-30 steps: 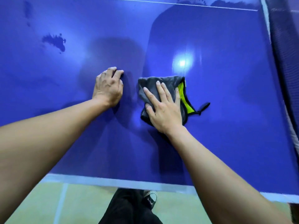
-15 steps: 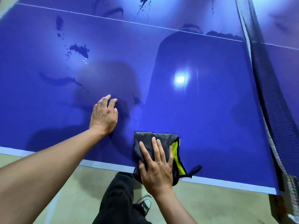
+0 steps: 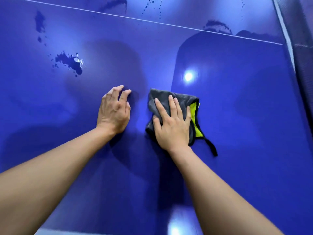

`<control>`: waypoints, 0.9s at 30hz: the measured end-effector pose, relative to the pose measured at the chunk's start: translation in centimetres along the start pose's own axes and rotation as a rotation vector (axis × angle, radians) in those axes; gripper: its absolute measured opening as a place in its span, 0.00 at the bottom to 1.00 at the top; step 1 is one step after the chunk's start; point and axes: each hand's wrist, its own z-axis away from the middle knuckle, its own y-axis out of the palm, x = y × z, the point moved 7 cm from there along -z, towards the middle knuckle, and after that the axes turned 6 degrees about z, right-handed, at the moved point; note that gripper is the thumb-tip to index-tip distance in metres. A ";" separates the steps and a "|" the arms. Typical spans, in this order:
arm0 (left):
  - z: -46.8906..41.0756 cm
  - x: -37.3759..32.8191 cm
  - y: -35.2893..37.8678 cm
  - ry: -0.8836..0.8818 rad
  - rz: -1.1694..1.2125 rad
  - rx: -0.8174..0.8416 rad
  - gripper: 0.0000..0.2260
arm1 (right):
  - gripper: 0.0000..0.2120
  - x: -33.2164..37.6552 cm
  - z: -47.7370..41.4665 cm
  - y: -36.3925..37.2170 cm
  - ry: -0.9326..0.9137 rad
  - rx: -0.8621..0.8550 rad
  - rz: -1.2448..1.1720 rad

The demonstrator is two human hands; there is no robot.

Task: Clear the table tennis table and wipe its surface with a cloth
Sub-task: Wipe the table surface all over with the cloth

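Two hands on blue table (image 3: pixel 237 116). Left hand (image 3: pixel 115 111): empty, fingers curled, braced on surface. Right hand (image 3: pixel 172 124): spread flat, pressing grey/yellow cloth (image 3: pixel 176 97); wet splotch (image 3: pixel 71 62) far left.

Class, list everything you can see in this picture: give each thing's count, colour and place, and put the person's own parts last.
table: one, blue, fills the view
white line: one, across the far part of the table
net: one, dark, right edge
wet splash: one large, dark, far left; smaller drips beyond
cloth: one, grey with yellow-green, centre right
left hand: bare, resting on the table
right hand: flat on the cloth
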 end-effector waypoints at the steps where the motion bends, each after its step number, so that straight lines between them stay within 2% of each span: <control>1: -2.0 0.5 0.1 0.022 -0.017 0.010 0.18 | 0.27 -0.2 -2.6 0.2 0.007 -0.005 0.013; 7: -12.3 1.8 1.1 0.142 -0.069 0.080 0.21 | 0.27 -2.6 -17.5 1.3 0.118 0.024 0.053; 15: -13.4 2.5 1.4 0.138 -0.054 0.034 0.25 | 0.26 -5.6 -33.9 2.0 0.181 0.085 0.029; 21: -13.3 2.6 1.5 0.139 -0.060 0.036 0.24 | 0.27 -6.6 -38.8 2.4 0.196 0.098 0.017; 27: -13.1 2.8 1.6 0.129 -0.055 0.038 0.24 | 0.26 -6.1 -38.2 2.3 0.169 0.117 0.032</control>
